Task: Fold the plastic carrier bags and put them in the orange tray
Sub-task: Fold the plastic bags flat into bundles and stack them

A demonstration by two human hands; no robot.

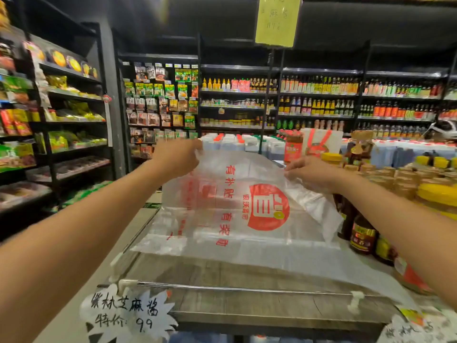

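Bench (222, 305): grey, weathered wood planks with a metal front rail.
Carrier bag (222, 194): thin, creased, translucent plastic with red print. Its lower edge lies on the bench and its top is lifted.
Left hand (176, 158): grip curled round the bag's top edge.
Right hand (311, 173): grip pinching the opposite edge.

Observed left forearm (81, 226) and right forearm (400, 214), bare up to the frame edges. Observed left hand (176, 157) and right hand (310, 173), likewise uncovered.

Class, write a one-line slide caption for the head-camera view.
The left hand and right hand hold up a clear, red-printed carrier bag by its far edge over a wooden shelf.
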